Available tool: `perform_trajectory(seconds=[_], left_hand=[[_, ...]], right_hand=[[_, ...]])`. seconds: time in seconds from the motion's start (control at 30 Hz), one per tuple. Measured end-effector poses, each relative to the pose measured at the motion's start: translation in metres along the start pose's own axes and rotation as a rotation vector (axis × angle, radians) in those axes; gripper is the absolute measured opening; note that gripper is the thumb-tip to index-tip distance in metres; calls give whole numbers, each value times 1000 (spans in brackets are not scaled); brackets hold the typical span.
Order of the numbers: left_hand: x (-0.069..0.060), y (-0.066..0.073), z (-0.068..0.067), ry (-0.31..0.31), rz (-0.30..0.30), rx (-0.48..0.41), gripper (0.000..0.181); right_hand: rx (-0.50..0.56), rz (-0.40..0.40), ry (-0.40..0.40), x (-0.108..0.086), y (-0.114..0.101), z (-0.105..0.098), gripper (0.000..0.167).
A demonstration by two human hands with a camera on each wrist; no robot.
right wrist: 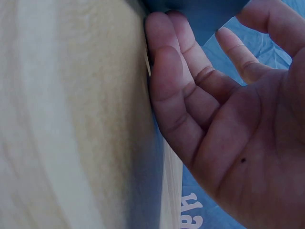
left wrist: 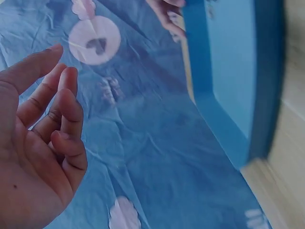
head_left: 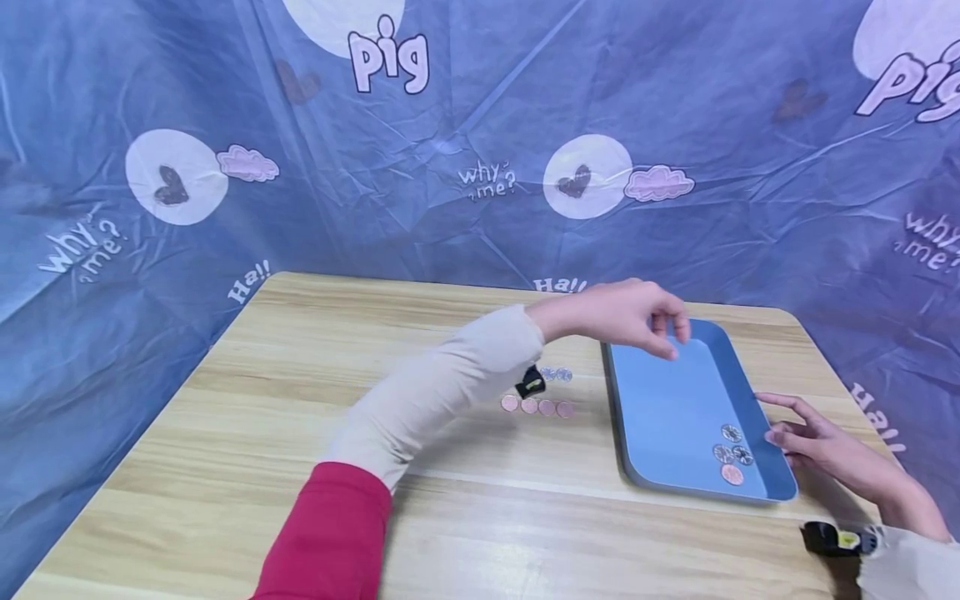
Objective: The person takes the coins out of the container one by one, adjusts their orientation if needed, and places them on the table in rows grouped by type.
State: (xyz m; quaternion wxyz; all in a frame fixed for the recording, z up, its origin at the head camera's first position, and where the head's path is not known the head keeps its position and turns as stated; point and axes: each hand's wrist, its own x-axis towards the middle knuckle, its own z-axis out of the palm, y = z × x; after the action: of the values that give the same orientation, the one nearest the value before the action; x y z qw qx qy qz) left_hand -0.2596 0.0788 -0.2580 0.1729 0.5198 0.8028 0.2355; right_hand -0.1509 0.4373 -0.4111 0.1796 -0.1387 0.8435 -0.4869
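Blue tray (head_left: 667, 392), four coins (head_left: 723, 454) inside at five o'clock, loose coins (head_left: 547, 408) beyond nine; left hand (head_left: 628, 319) above eleven, loosely curled, empty to my eye; right hand (head_left: 832, 454) half-closed, gripping tray at four.

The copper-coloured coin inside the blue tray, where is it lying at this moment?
In the head view, the copper-coloured coin lies in the near right part of the blue tray, just below three silver-coloured coins.
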Motion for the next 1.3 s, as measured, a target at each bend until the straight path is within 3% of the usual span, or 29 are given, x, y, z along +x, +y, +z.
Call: perform_trajectory(seconds=[0.17,0.33,0.57,0.8,0.97,1.3], left_hand=[[26,16,10,-11,9,-48,23],[45,16,26,24,12,-120,24],[68,13,49,73,0,-394,26],[85,16,62,149,-68,-537,26],[94,10,78,211,-113,-598,25],[108,-2,108,231,-199,-718,25]], right_hand=[[2,17,-5,0,0,-1,61],[8,4,-16,1,-1,-2,60],[36,-65,-35,0,2,-3,62],[53,-82,-31,-1,5,-3,64],[28,-67,-25,-2,3,-2,63],[53,-71,-55,-1,4,-3,63]])
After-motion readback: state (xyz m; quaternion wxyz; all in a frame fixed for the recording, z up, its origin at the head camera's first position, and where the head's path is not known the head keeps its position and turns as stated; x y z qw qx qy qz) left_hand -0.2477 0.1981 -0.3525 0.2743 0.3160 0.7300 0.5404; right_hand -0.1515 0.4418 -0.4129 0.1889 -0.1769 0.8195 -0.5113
